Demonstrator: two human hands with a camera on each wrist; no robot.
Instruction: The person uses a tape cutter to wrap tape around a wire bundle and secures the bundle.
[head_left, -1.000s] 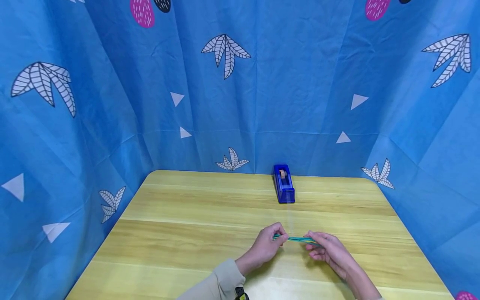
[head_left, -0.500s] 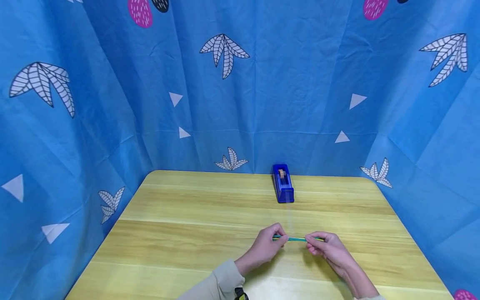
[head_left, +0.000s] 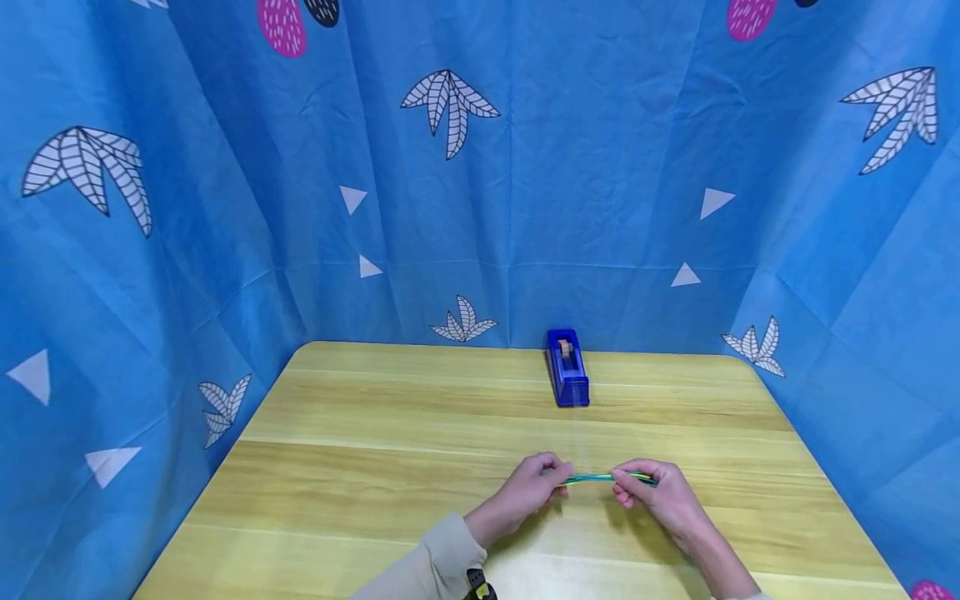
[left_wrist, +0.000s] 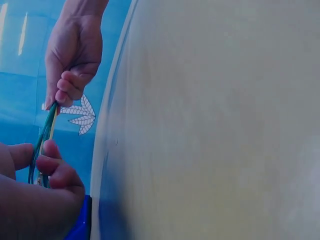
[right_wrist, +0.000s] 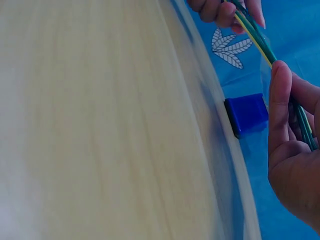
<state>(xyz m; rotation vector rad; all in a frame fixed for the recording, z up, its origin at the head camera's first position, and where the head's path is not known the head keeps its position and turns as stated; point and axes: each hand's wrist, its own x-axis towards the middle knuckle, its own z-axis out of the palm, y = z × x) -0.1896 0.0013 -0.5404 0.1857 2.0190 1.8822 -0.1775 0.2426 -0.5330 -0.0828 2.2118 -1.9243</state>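
A slim bundle of green and yellow wire-like strands [head_left: 592, 478] runs crosswise between both hands, above the table. My left hand [head_left: 528, 490] holds its left end with thumb and fingers; in the left wrist view the strand ends show between them. With thumb against fingers, my right hand [head_left: 663, 493] pinches the bundle farther right, and its tail [right_wrist: 303, 125] lies inside the palm in the right wrist view. A faint clear tape strip [head_left: 579, 433] stretches from the blue tape dispenser [head_left: 567, 368] toward the bundle. Whether the tape touches the strands, I cannot tell.
The wooden table [head_left: 360, 467] spreads beneath the hands, with the dispenser near its back edge. A blue patterned curtain [head_left: 585, 167] encloses the back and both sides. A dark watch-like item [head_left: 480, 585] sits by the left sleeve [head_left: 450, 554].
My right thumb has closed down onto the bundle. The left hand has shifted its grip, covering the strand ends that showed behind its thumb. The dispenser stays in place.
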